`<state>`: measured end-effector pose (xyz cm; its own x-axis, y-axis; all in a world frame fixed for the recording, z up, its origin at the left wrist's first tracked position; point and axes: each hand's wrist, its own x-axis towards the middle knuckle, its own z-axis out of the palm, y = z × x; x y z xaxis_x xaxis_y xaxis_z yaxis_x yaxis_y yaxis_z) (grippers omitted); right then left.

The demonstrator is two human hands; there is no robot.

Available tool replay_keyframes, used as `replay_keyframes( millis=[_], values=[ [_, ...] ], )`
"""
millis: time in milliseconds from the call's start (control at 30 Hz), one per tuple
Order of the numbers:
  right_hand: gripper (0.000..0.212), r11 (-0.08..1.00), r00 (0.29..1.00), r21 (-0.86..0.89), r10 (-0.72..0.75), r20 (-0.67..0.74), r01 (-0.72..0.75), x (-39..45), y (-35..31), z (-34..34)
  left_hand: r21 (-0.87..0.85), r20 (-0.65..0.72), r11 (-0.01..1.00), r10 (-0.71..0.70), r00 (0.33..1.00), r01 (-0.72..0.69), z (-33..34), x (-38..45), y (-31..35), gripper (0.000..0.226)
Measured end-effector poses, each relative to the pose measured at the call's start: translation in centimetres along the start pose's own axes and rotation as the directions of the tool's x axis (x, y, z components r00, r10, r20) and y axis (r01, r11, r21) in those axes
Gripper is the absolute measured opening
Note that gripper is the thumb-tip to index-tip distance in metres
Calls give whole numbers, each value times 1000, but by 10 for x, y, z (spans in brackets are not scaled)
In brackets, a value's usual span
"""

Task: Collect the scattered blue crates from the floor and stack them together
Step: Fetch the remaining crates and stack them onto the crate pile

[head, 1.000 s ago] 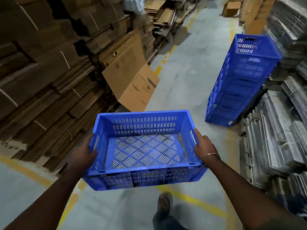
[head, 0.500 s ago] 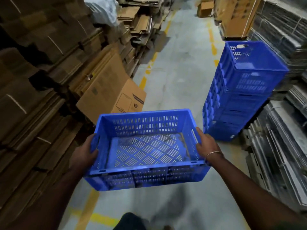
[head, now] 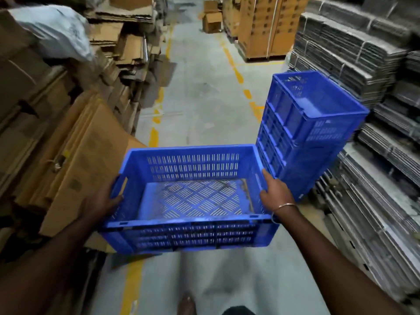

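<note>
Left hand and right hand, fingers curled over opposite end walls, grip 1 blue crate held above the floor, just left of the crate stack.

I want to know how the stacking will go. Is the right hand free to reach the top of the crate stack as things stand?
Probably not on its own: the right hand grips the carried crate, as does the left hand. Nothing stands between it and the stack to its right.
</note>
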<state>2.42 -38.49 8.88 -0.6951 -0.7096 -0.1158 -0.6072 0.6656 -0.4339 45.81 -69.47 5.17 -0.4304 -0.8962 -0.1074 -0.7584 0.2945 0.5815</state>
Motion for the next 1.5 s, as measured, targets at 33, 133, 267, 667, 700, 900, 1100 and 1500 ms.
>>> replay_keyframes(
  millis=[33, 133, 267, 667, 700, 900, 1100, 1500],
  values=[
    [72, 1000, 1000, 5, 12, -18, -12, 10, -9, -4, -28, 14, 999, 24, 1000, -24, -8, 19, 10, 76],
    [70, 999, 997, 23, 46, -55, -45, 34, -32, -19, 5, 45, 993, 118, 992, -118, -28, 77, 35, 74],
    [72, 997, 989, 50, 70, -130, -64, 77, -54, -47, 103, 115, 969, 214, 970, -226, -37, 158, 89, 70],
    [71, 979, 931, 126, 191, -310, -159, 225, -88, -125, 313, 120, 868, 366, 923, -385, -46, 398, 229, 85],
    [68, 976, 919, 136, 206, -336, -169, 232, -91, -134, 303, 121, 862, 387, 914, -405, -46, 414, 242, 88],
    [43, 954, 840, 175, 297, -454, -243, 286, -101, -171, 146, 174, 884, 418, 892, -443, -29, 513, 337, 84],
    [56, 894, 716, 244, 446, -537, -374, 336, -106, -189, 79, 250, 813, 544, 801, -576, -8, 615, 424, 82],
    [54, 696, 403, 395, 689, -602, -600, 377, -99, -220, -26, 376, 560, 773, 511, -828, 63, 720, 617, 72]
  ],
)
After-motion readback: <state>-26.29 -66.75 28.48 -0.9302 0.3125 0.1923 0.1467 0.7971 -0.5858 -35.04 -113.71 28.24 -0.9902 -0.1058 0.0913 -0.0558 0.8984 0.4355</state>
